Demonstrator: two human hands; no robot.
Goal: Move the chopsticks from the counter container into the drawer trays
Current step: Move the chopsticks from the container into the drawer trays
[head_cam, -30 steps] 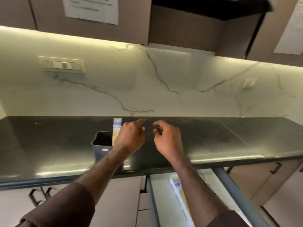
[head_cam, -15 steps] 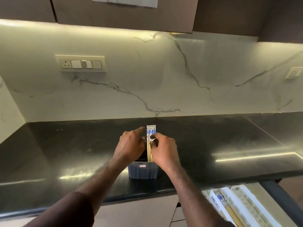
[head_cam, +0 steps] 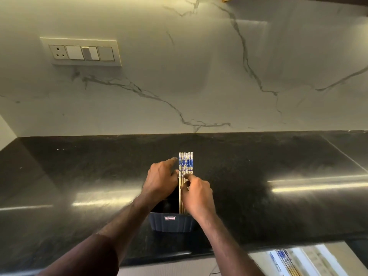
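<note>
above the container [head_cam: 172, 223], both hands pinched the chopsticks [head_cam: 186, 166], left hand [head_cam: 162, 181], right hand [head_cam: 197, 194]; picking step, next a straight lift out.

Kitchen, domestic-looking. Evidence: polished black stone counter [head_cam: 258, 166] along a white marble-veined backsplash [head_cam: 179, 76], lit from above by under-cabinet lighting. Wall switch/socket plate [head_cam: 81, 53] above the counter. Dark blue ribbed utensil container [head_cam: 173, 224] holds blue-patterned chopsticks [head_cam: 186, 164]. Below the counter edge, an open drawer with white trays [head_cam: 318, 259] holds more chopsticks.
</note>
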